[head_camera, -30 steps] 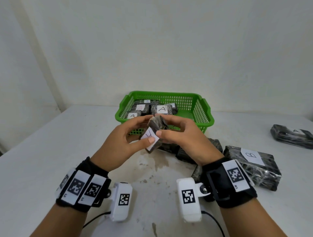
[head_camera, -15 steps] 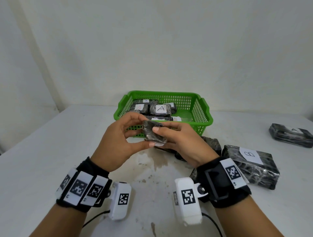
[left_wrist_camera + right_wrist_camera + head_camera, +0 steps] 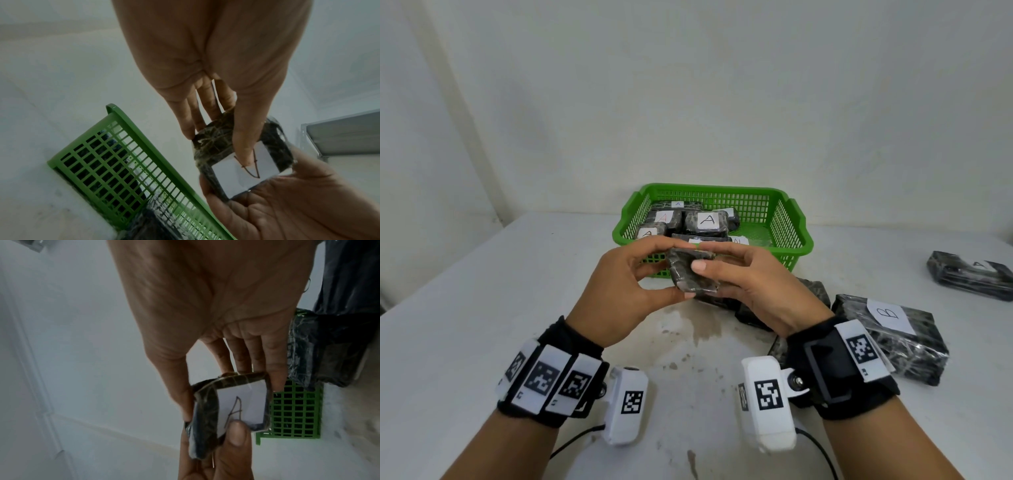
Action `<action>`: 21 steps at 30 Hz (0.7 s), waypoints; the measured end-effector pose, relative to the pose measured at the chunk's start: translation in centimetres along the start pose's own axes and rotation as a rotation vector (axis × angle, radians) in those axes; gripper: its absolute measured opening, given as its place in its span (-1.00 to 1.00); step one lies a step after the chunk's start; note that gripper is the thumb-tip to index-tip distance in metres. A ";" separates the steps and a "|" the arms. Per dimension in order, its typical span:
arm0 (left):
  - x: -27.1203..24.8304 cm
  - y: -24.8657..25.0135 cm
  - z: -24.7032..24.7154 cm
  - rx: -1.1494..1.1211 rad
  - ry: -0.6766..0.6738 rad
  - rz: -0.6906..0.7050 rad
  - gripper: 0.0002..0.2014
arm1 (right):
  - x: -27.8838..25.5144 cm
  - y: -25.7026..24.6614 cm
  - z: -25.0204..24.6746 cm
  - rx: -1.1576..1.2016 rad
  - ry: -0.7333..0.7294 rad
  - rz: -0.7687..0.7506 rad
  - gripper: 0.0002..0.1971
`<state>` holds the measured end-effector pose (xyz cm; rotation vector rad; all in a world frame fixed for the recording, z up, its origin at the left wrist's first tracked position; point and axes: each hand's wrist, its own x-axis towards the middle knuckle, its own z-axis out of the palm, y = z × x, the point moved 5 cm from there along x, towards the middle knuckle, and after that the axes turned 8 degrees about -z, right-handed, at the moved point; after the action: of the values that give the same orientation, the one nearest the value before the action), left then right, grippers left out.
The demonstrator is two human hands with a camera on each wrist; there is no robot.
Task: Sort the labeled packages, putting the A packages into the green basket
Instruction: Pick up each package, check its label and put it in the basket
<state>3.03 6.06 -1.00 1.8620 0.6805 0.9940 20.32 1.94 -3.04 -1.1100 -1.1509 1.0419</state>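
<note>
Both hands hold one small dark wrapped package (image 3: pixel 683 279) in the air just in front of the green basket (image 3: pixel 789 222). My left hand (image 3: pixel 678 270) pinches its left side between thumb and fingers. On its right side my right hand (image 3: pixel 717 274) grips it with the thumb on top. Its white label faces away from the head view. The right wrist view shows that label (image 3: pixel 238 405) with a handwritten A; it also shows in the left wrist view as a label (image 3: pixel 232 177). Several A-labelled packages (image 3: pixel 707 221) lie in the basket.
A large dark package labelled B (image 3: pixel 890 339) lies to the right of my right wrist. More dark packages (image 3: pixel 813 289) sit beneath my right hand. Another package (image 3: pixel 969 275) lies at the far right of the white table (image 3: pixel 482 308).
The two hands have turned the package over: its white label faced the head camera a second ago and now faces down and away. The hands stay in front of the basket.
</note>
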 end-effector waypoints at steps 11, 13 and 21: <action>0.0 0.2 -0.6 0.010 0.050 0.013 -0.51 | -0.4 -0.1 0.7 -0.022 -0.070 0.031 -0.46; 0.0 0.3 -0.7 0.014 0.049 0.030 -0.52 | -0.4 -0.2 0.6 -0.022 -0.057 0.006 -0.51; 0.1 0.3 -1.0 0.035 0.057 0.070 -0.53 | -0.8 -1.0 0.8 0.064 -0.097 0.084 -0.41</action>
<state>2.24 6.50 -0.43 1.9054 0.6745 1.0903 19.48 1.04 -2.15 -1.0749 -1.1477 1.2013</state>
